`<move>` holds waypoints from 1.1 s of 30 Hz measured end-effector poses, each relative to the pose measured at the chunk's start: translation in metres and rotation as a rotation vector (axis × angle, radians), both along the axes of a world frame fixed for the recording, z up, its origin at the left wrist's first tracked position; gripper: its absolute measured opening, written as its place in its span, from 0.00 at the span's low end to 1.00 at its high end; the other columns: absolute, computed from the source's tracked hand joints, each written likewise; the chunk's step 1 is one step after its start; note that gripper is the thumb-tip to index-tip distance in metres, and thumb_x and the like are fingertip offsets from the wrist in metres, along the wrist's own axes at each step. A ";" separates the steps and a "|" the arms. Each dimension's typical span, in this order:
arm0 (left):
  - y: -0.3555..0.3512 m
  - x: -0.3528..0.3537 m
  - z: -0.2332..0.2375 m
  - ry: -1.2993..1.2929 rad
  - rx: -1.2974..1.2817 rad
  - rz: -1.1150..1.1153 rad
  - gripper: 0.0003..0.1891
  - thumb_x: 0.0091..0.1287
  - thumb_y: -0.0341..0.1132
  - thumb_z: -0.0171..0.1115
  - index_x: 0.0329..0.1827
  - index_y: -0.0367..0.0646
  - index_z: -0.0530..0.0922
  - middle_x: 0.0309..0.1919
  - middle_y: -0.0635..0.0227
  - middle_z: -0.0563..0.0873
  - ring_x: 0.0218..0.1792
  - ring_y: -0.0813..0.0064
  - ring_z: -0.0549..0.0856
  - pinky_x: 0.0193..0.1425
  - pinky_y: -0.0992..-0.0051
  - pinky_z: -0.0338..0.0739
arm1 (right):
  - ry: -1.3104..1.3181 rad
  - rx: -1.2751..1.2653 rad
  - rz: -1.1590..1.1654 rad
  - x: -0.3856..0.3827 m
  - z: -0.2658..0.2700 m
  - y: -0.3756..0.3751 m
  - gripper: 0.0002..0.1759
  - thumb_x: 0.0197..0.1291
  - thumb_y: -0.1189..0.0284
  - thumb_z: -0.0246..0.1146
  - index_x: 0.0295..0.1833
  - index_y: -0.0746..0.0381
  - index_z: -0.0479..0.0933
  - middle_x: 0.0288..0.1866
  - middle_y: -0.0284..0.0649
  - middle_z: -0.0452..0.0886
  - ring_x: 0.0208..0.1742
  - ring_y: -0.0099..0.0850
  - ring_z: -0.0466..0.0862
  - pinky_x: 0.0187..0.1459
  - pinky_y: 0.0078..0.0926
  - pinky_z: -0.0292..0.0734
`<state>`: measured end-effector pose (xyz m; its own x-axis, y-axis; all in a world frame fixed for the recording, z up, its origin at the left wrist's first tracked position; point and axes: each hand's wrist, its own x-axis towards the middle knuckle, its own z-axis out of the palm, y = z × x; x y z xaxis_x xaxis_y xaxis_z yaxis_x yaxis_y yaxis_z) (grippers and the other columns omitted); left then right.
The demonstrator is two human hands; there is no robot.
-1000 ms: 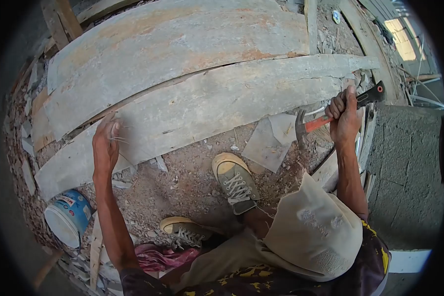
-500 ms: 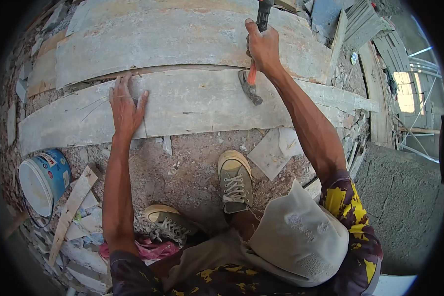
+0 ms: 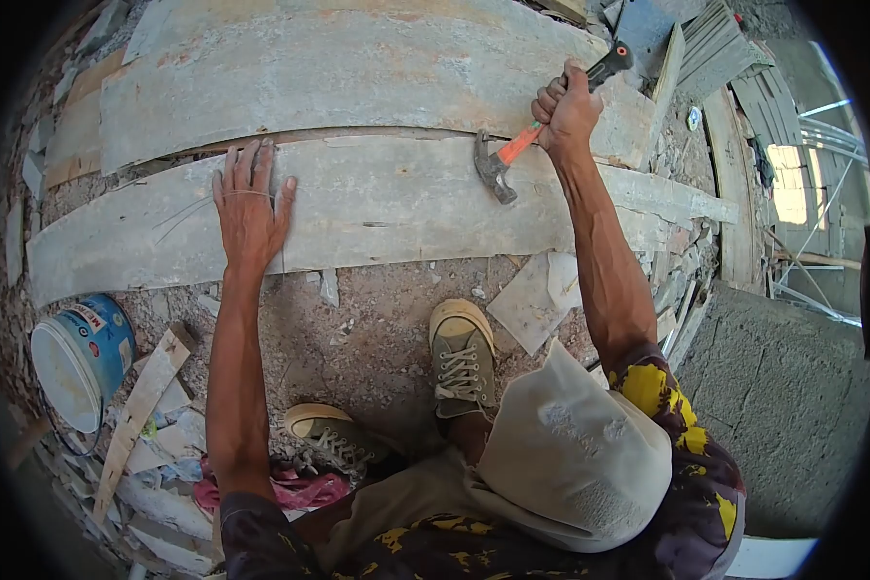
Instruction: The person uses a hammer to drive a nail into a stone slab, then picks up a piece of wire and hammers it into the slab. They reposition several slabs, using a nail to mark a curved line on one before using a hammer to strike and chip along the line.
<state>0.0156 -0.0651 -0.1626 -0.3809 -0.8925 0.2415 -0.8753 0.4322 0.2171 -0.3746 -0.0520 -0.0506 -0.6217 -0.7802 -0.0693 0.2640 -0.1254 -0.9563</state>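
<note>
My right hand (image 3: 570, 111) is wrapped around the dark grip of a claw hammer (image 3: 517, 150) with an orange shaft. The hammer's metal head hangs over the upper part of a long grey wooden board (image 3: 387, 213), with the grip's end pointing up and right. My left hand (image 3: 249, 198) lies palm down on the same board, fingers stretched toward its far edge. Thin wires (image 3: 186, 211) stick out to the left of this hand, and one strand crosses over the fingers.
Beyond a narrow gap lies a wider weathered panel (image 3: 300, 77). A paint bucket (image 3: 85, 358) lies tilted at the left, near a loose wood strip (image 3: 145, 416). My shoes stand on rubble-strewn ground, beside a broken flat piece (image 3: 527, 314). Grey concrete (image 3: 783, 406) extends at the right.
My right hand has swung right and slightly down, tilting the hammer so its grip points right. My left hand stays on the board, its fingers a little straighter.
</note>
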 end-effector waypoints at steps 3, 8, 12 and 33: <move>-0.004 -0.003 0.001 -0.009 0.002 0.011 0.30 0.73 0.53 0.50 0.73 0.44 0.66 0.73 0.61 0.64 0.76 0.56 0.56 0.79 0.49 0.43 | 0.987 0.008 0.152 0.072 0.007 -0.011 0.21 0.65 0.59 0.60 0.23 0.59 0.68 0.16 0.31 0.70 0.13 0.20 0.66 0.16 0.20 0.59; 0.000 -0.001 0.002 0.001 -0.006 0.002 0.30 0.74 0.52 0.50 0.73 0.44 0.66 0.73 0.61 0.64 0.76 0.56 0.56 0.79 0.49 0.44 | 0.009 0.027 0.099 -0.007 0.005 -0.010 0.22 0.64 0.62 0.60 0.21 0.52 0.59 0.14 0.23 0.58 0.12 0.16 0.55 0.15 0.20 0.49; 0.006 0.002 -0.001 0.002 -0.008 -0.012 0.30 0.74 0.52 0.49 0.73 0.44 0.66 0.74 0.62 0.63 0.76 0.56 0.56 0.79 0.49 0.44 | -0.061 -0.022 0.088 -0.008 -0.003 0.000 0.22 0.63 0.61 0.60 0.21 0.54 0.60 0.14 0.24 0.58 0.12 0.18 0.57 0.15 0.22 0.50; -0.002 0.002 0.002 0.012 -0.022 -0.030 0.31 0.73 0.51 0.52 0.74 0.44 0.64 0.73 0.58 0.65 0.75 0.54 0.60 0.78 0.54 0.47 | -0.009 -0.200 0.058 -0.009 0.010 0.024 0.23 0.63 0.64 0.58 0.19 0.54 0.57 0.13 0.25 0.54 0.10 0.18 0.53 0.13 0.21 0.48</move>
